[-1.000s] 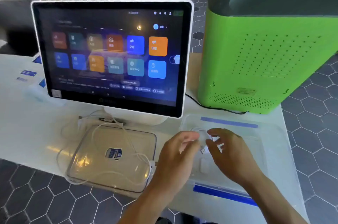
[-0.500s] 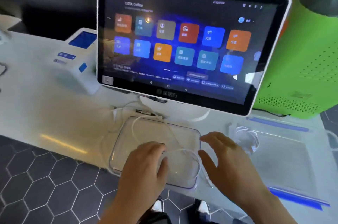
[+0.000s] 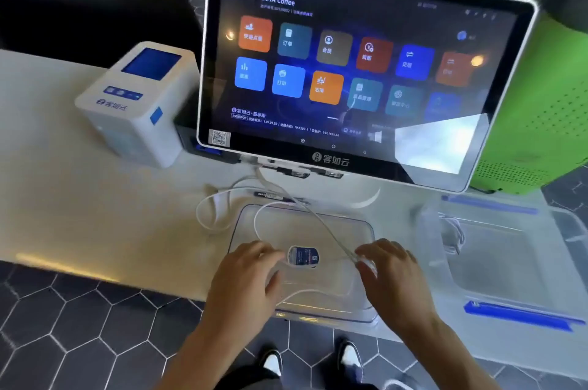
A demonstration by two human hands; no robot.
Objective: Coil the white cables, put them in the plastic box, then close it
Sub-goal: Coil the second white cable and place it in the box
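Note:
A loose white cable [image 3: 255,224] loops over the table and across a clear plastic lid [image 3: 356,230] with a blue label [image 3: 302,256]. My right hand [image 3: 394,275] pinches this cable at the lid's right side. My left hand [image 3: 251,275] lies on the lid left of the label, fingers spread, with part of the cable running out from under it. The clear plastic box [image 3: 509,262] stands open to the right, and a coiled white cable [image 3: 453,235] rests against its left wall.
A touchscreen terminal [image 3: 350,71] stands right behind the lid, with cable plugs under its lower edge. A small white printer [image 3: 140,103] sits at the left and a green machine [image 3: 547,103] at the far right. The table's near edge runs just under my hands.
Both hands left the box, where a coil now lies, and moved left to the lid. My right hand has taken hold of the loose cable. The view swung left.

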